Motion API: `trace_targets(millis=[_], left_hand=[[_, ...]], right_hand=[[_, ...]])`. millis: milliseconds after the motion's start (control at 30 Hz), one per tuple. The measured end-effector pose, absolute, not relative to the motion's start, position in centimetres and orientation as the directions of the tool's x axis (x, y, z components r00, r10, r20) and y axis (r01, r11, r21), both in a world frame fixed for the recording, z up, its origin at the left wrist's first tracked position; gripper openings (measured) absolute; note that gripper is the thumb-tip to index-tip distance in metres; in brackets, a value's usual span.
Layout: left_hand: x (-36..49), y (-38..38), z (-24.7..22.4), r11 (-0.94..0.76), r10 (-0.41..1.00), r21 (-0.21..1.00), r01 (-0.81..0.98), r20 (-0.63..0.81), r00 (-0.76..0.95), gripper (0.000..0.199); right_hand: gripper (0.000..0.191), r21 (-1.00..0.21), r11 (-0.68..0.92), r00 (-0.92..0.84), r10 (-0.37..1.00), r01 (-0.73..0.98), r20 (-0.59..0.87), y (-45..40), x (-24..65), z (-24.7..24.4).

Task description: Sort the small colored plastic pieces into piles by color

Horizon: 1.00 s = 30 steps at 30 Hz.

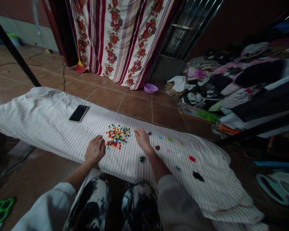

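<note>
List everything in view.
Striped cloth: one, whitish, foreground
Small pieces: many, multicoloured, cloth's centre
Clusters: about eleven, assorted, right of pieces
Phone: one, black, on cloth
Floor tiles: many, brown, background
Curtain: one, white and red, behind
Sweeping tool: one, red, beside curtain
Basin: one, purple, beside curtain
Clothes heap: one, mixed, right
Barred panel: one, dark, behind
Holed item: one, green, lower left
Trousers: one, black and white, bottom
Sleeves: two, grey, bottom
Left hand: one, bare, beside pieces
Right hand: one, bare, beside pieces

We see a dark-screened phone [79,113]; a flowered curtain [120,38] beyond; a purple basin [150,89] near its hem; heaped clothes [255,75].
</note>
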<state>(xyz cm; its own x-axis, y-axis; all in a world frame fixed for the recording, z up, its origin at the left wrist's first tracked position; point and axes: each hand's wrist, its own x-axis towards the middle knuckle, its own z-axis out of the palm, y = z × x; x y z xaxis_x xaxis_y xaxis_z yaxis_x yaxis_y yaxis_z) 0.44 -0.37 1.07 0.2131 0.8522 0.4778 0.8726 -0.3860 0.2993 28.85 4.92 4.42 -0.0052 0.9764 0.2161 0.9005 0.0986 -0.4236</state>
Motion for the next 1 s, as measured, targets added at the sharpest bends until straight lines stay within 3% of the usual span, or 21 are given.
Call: trace_targets(millis=[233,433,667,1000], left_hand=[[0.4,-0.3,0.8,-0.391,0.842,0.283,0.876,0.494,0.217,0.025],[0.3,-0.2,0.6,-0.388,0.836,0.263,0.883,0.505,0.216,0.024],[0.3,-0.3,0.8,-0.383,0.844,0.254,0.888,0.486,0.225,0.025],[0.4,-0.3,0.8,-0.387,0.839,0.264,0.884,0.498,0.219,0.026]], right_hand=[[0.022,-0.528,0.232,-0.16,0.971,0.817,0.18,2.4,24.7,3.9],[0.017,-0.537,0.283,-0.28,0.956,0.795,0.09,0.7,22.6,4.0],[0.018,-0.44,0.273,-0.312,0.95,0.856,-0.016,-0.5,21.5,4.4],[0.019,-0.306,0.258,-0.279,0.96,0.916,-0.026,-0.9,19.8,5.3]])
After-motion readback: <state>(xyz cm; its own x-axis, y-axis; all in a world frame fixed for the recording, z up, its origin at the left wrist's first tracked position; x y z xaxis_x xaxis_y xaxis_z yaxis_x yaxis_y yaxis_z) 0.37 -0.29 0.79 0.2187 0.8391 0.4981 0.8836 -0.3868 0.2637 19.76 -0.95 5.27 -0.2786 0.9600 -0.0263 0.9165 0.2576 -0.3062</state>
